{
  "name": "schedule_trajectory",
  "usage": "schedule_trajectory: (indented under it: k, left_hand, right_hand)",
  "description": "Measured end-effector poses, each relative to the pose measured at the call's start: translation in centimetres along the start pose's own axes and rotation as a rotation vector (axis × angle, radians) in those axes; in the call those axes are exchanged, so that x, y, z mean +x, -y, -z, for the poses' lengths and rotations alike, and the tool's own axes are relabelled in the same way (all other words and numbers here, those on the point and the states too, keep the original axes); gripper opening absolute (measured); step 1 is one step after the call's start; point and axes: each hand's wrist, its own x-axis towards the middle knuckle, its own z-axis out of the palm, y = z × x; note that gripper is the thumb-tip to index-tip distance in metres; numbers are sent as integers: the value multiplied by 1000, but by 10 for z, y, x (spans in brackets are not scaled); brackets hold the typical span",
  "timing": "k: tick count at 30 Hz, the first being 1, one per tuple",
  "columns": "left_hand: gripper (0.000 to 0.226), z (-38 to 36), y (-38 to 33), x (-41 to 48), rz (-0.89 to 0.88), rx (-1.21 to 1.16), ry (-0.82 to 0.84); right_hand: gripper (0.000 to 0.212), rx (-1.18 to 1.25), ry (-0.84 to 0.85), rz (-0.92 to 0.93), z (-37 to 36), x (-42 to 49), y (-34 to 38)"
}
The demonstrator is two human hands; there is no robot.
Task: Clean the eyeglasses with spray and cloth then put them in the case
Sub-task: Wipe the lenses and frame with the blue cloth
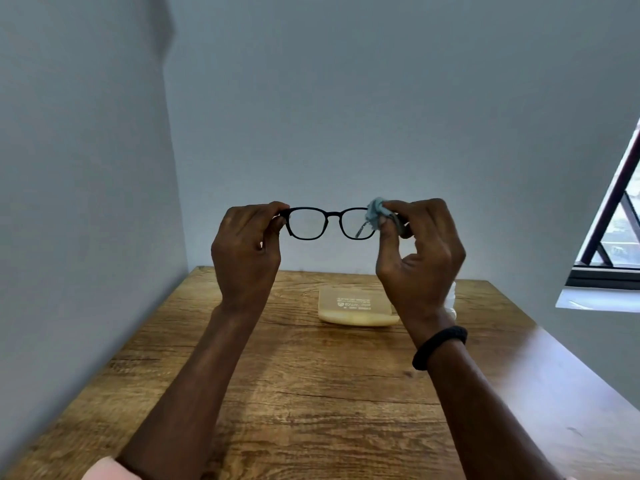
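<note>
I hold the eyeglasses [330, 223] up at eye level, my left hand [247, 252] pinching one corner of the frame to steady them, my right hand [419, 251] pinching the cloth [375, 213] against the other lens. The case [356, 306] lies shut below on the table [311, 393], with open air between.

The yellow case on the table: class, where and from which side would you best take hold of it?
Judging by its pose, grip the case across its short width, coming from above with the thumb on the rounded near edge and fingers on the far edge. It lies flat and shut on the table. Both hands are busy: left hand holds the glasses, right hand the cloth.
</note>
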Motion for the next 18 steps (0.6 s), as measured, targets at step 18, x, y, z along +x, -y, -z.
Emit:
schedule_trajectory:
  k: [18]
  left_hand:
    - [16,-4,-6,-6,26,-87,5]
  right_hand:
    - [15,-96,178,-9,-8,-8,3]
